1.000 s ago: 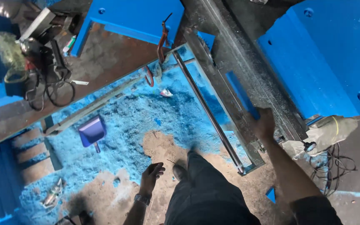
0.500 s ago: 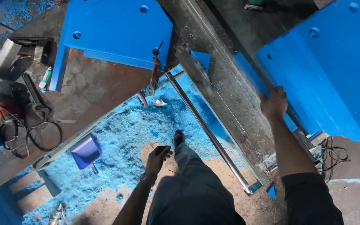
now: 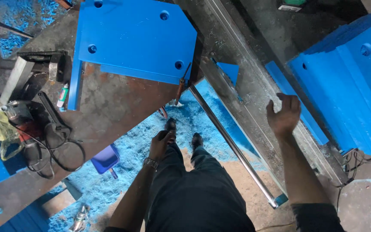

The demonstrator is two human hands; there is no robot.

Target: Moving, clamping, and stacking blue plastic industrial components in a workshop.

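Right hand (image 3: 283, 115) hovers, fingers loosely curled and empty, just above the long grey steel rail (image 3: 254, 101), near the thin blue plastic strip (image 3: 296, 108). Left hand (image 3: 160, 144) hangs empty by the thigh. Best approach: flat, square grip. Half a second ago that right hand pressed the rail.

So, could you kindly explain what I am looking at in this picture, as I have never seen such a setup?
There is no machine here: a camera worn on a person's head looks down at their own body and feet. The left hand, with a wristwatch, hangs by the dark trousers; the right hand is raised, open and empty, above a long grey metal bench. A blue plate with holes lies on a rusty steel table, beside a power tool with cord. Blue shavings cover the floor.
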